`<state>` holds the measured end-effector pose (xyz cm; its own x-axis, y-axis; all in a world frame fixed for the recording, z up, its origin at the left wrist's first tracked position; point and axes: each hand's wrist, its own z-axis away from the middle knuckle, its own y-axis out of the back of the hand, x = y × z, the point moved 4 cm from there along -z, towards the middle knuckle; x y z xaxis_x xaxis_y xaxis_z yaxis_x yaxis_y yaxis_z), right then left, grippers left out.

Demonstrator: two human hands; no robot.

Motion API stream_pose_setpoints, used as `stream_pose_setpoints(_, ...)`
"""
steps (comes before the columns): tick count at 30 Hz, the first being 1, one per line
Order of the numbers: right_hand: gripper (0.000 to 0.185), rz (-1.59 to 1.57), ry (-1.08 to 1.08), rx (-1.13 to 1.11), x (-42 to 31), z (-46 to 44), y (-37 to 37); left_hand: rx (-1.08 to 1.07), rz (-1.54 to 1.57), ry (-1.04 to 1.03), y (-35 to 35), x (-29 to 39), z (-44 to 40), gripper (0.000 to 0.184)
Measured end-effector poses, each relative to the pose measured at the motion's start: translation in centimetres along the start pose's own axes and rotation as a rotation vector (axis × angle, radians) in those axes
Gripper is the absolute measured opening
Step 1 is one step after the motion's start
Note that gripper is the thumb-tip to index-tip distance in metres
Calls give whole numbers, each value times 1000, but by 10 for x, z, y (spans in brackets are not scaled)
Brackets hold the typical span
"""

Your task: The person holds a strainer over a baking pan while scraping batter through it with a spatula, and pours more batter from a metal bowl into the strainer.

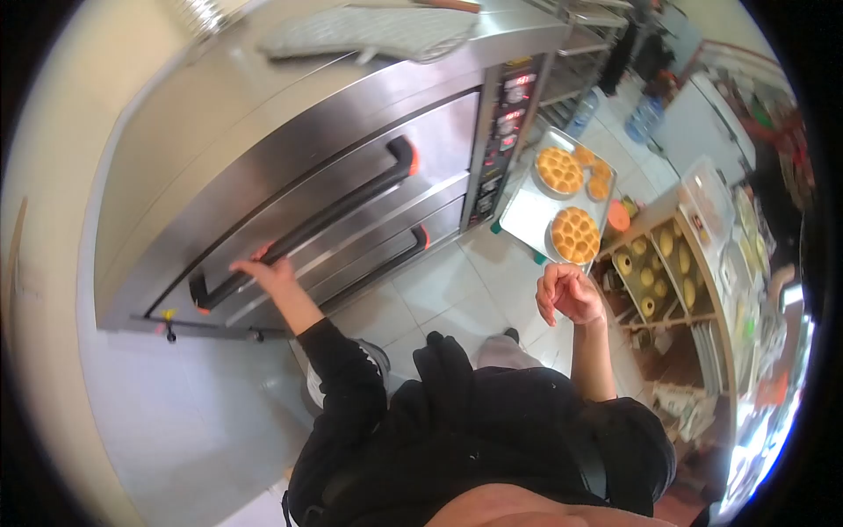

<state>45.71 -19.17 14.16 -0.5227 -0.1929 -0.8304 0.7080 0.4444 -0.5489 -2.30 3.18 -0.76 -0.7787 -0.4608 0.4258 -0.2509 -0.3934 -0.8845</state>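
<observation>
My left hand [270,274] is at the lower left part of the long black oven door handle [329,213], with its fingers hooked around the bar and the thumb lying along it. The steel oven door [439,140] behind this handle is closed. In the air to the right, my right hand [571,295] holds nothing, its fingers loosely curled and a little apart. Beyond it, a metal tray [527,204] carries round pans of golden buns, one bun pan [576,235] closest to the hand and another bun pan [559,170] farther back, beside some loose baked pieces [599,180].
A second oven handle [386,263] sits lower down, and a control panel [507,123] with red displays borders the doors. A grey oven mitt [373,33] lies on top of the oven. To the right stands a wooden shelf [672,321] with baked goods; water bottles [644,121] are on the floor.
</observation>
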Motion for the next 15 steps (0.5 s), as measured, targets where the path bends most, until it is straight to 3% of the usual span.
stream_pose_setpoints(2, 38, 64, 78, 192, -3, 17, -3, 1, -77, -28, -5, -5, -3, 65)
stream_pose_setpoints(3, 38, 201, -76, 351, -64, 96, 11, 168, -129, 40, 66, -56, 109, 68)
stream_pose_setpoints(4, 39, 249, -10, 447, -53, 95, 19, 71, -278, -36, 55, -33, 91, 73)
stream_pose_setpoints(6, 37, 364, 184, 658, -29, 94, 58, -221, -259, -33, -14, 9, 48, 72)
stream_pose_setpoints(8, 23, 581, 276, 850, -51, 142, 89, -156, -99, 240, 5, 5, 34, 41)
stream_pose_setpoints(9, 15, 702, 335, 889, -64, 171, 100, -162, -164, 69, 3, -13, 72, 31)
stream_pose_setpoints(11, 30, 569, 391, 1107, -92, 247, 106, -156, -404, 167, 25, -52, 132, 24)
stream_pose_setpoints(13, 36, 670, 346, 1367, -125, 318, 88, -124, -440, 400, 66, -122, 203, 23)
stream_pose_setpoints(15, 35, 676, 434, 1464, -153, 393, 90, -167, -504, 283, 141, -156, 187, 19)
